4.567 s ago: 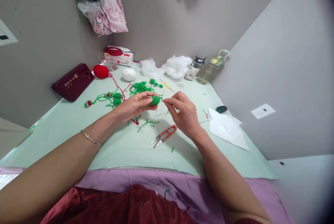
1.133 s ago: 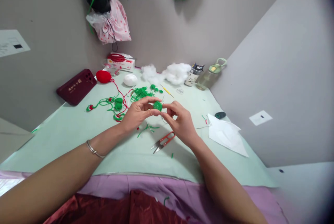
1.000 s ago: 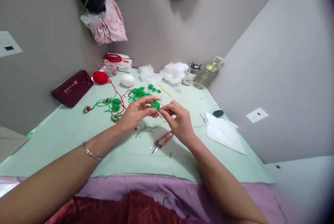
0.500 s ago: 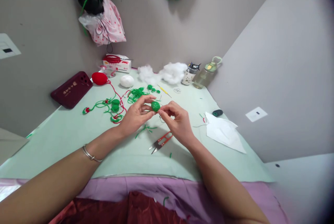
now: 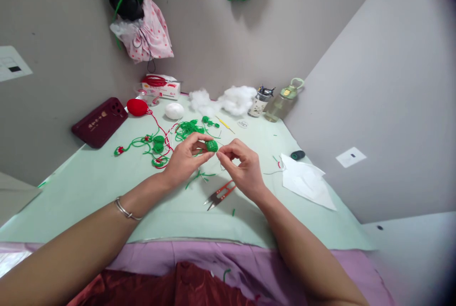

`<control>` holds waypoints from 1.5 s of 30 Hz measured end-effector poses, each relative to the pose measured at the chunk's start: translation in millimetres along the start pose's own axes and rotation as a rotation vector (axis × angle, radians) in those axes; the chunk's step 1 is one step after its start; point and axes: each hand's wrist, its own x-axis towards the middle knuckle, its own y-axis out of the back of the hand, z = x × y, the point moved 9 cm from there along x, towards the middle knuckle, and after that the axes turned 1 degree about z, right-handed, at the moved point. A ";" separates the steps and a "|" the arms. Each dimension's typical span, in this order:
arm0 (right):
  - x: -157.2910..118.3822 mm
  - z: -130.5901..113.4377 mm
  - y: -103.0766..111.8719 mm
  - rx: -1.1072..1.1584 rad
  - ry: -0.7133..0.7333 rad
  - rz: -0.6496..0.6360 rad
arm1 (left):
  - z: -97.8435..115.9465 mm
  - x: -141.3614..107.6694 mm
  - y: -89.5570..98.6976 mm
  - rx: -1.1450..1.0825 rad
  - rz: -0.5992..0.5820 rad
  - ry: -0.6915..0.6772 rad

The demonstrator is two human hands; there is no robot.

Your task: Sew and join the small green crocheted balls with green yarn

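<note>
My left hand (image 5: 185,158) pinches a small green crocheted ball (image 5: 211,146) between thumb and fingers, above the middle of the table. Close against its right side, my right hand (image 5: 242,166) is closed, thumb and forefinger pressed together on a thin dark thread. A bit of that thread (image 5: 222,166) hangs below the fingertips; whether a needle is there is too small to tell. Under the right hand lie red-handled thread snips (image 5: 219,195), partly covered by it. Green yarn scraps (image 5: 200,177) rest just below the ball.
Tangled green yarn (image 5: 190,129), a red yarn ball (image 5: 137,107) and crocheted pieces (image 5: 158,144) lie left. White stuffing (image 5: 238,100), a yellow crochet hook (image 5: 226,124), a pen cup (image 5: 258,105) and a bottle (image 5: 281,104) are behind. White paper (image 5: 306,183) and a black spool (image 5: 298,155) sit right.
The ball has turned slightly in my left fingers, and my right fingertips are a little farther from it. The whole view has shifted slightly.
</note>
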 end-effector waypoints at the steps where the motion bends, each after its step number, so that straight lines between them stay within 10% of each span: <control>1: -0.2 1.9 -1.8 0.000 -0.011 -0.010 | -2.5 1.3 1.7 -0.023 0.010 0.029; 14: 0.2 13.4 9.6 0.249 -0.124 0.084 | -16.8 12.4 9.0 -0.598 -0.027 0.320; 45: -0.6 3.4 4.6 -0.044 -0.043 0.048 | -8.8 11.8 20.7 -0.176 0.105 0.074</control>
